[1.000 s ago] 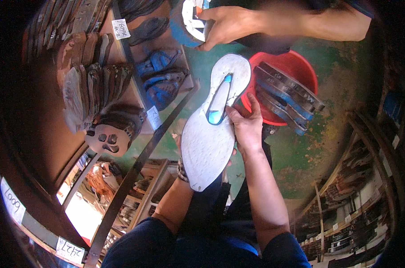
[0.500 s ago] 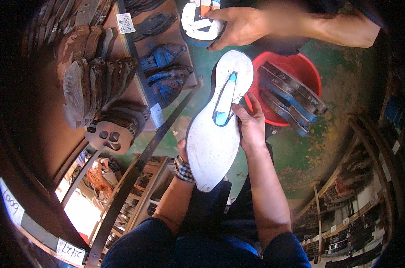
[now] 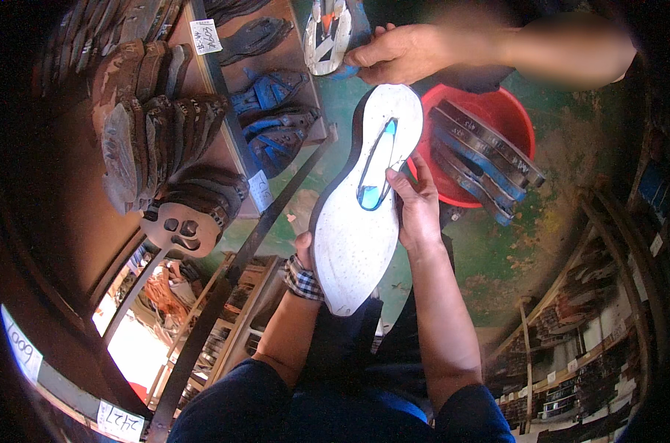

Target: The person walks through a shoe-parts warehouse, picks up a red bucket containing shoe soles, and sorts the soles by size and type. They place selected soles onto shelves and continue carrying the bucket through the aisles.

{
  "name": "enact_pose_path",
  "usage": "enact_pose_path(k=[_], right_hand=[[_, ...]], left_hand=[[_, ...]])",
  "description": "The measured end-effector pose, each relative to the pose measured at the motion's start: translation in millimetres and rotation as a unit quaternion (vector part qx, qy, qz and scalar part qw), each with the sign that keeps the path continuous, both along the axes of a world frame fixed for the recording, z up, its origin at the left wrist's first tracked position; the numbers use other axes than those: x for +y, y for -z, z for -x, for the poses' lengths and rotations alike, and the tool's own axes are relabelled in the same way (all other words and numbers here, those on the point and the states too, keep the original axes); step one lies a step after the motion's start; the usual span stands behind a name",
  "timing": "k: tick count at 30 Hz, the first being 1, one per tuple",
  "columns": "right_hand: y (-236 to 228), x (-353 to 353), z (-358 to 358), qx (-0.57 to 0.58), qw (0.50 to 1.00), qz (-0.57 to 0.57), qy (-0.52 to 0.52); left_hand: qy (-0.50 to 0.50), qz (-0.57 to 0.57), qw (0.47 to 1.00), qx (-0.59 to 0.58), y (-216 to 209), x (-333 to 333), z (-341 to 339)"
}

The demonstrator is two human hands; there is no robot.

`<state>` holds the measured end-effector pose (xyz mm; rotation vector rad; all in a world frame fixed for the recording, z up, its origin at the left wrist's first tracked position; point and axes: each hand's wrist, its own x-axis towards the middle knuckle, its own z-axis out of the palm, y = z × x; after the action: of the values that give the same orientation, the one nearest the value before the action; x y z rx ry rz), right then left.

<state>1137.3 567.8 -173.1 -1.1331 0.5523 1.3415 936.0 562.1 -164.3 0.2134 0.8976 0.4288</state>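
Between my two hands is a white shoe sole (image 3: 357,240), its bottom turned up, with a long slot in its narrower part showing bright blue inside. My right hand (image 3: 418,203) grips the right edge beside the slot, thumb on top. On the left edge, my left hand (image 3: 304,251) holds the wide part; only its thumb shows and the other fingers are hidden beneath. Just beyond the sole's far end, a co-worker's hand (image 3: 398,55) holds a second sole (image 3: 331,37), white and blue with an orange patch.
A red basin (image 3: 523,118) at the right holds several dark and blue sole-shaped moulds (image 3: 483,144). Shelves at the left carry rows of dark sole moulds (image 3: 139,148) and blue ones (image 3: 279,136). A dark metal bar (image 3: 224,288) slants across the left.
The co-worker's sole has turned more onto its side, and their hand has shifted slightly right. The sole in my hands has moved very slightly right; my grip stays the same.
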Motion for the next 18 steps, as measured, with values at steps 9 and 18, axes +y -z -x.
enact_pose_path(k=[9, 18], right_hand=[[3.8, 3.8, 3.4, -0.025, 0.999, 0.001, -0.039], [11.7, -1.3, 6.3, -0.010, 0.999, -0.011, -0.044]], left_hand=[[0.002, -0.025, 0.999, -0.048, -2.1, 3.1, -2.5], [0.045, 0.011, 0.998, -0.049, 2.3, 8.4, 4.9]])
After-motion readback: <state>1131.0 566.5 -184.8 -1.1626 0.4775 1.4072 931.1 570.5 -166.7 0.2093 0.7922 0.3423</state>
